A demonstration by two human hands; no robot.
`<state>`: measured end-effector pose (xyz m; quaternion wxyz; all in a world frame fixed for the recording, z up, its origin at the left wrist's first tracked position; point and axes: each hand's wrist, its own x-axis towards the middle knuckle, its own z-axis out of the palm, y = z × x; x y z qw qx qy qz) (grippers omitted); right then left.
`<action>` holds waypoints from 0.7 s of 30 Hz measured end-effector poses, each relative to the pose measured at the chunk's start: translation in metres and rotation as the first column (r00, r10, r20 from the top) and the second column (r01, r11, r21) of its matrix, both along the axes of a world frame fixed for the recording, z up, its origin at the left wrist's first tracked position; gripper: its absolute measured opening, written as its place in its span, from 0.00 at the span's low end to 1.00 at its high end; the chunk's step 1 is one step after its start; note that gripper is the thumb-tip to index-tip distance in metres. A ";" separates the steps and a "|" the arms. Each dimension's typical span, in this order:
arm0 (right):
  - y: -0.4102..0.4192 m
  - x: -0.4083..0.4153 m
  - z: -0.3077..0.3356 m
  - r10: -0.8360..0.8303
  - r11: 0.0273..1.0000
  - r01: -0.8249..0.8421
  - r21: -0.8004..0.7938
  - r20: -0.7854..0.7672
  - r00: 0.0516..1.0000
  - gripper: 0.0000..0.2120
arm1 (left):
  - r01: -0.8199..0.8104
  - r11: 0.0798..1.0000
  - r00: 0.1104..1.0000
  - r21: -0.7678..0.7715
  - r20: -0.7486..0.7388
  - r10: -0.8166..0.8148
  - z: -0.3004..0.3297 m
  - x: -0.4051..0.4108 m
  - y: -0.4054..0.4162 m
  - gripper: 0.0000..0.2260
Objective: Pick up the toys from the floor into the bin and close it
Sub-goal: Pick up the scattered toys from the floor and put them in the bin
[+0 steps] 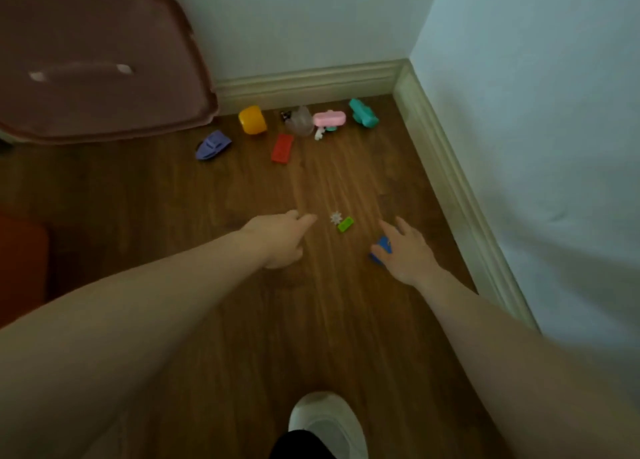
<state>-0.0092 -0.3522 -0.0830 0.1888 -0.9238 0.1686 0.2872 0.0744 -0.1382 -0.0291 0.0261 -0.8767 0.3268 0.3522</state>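
- Left of the room corner [403,64], a brownish lid [93,60] fills the view, cut off by the frame; what lies under it is hidden.
- Along the baseboard [304,81] toys lie on the floor [242,320]: yellow [252,120], purple [212,145], red [282,148], pink [329,118], teal [363,112], one clear and blurred [300,121].
- Nearer, a green block [345,224] sits between the hands.
- Left hand [284,239] loose, empty.
- Right hand [407,251] spread over a blue toy [381,247]; grip unclear.

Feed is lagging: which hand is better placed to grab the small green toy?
Probably the left hand: its fingertips point at the green toy with bare floor between. The right hand is on the blue toy.
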 end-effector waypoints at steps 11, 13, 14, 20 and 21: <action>-0.006 0.015 -0.046 -0.142 0.989 0.133 0.063 0.186 0.972 0.29 | -0.181 0.982 0.983 0.050 0.000 0.181 -0.042 0.014 -0.061 0.33; -0.005 0.024 -0.043 -0.390 0.901 0.312 0.303 0.249 0.886 0.24 | -0.184 0.983 0.982 0.003 0.033 0.184 -0.053 0.013 -0.068 0.33; -0.004 0.028 -0.039 -0.502 0.828 0.383 0.410 0.237 0.832 0.20 | -0.161 0.987 0.986 -0.022 0.040 0.162 -0.058 0.013 -0.071 0.33; -0.009 0.035 -0.020 -0.800 -0.187 0.690 0.699 -0.516 0.307 0.10 | -0.076 0.997 0.995 0.021 0.063 0.075 -0.083 0.013 -0.101 0.23; -0.012 0.033 -0.020 -0.787 -0.266 0.686 0.677 -0.564 0.251 0.13 | -0.081 0.996 0.994 0.029 0.072 0.078 -0.084 0.013 -0.107 0.21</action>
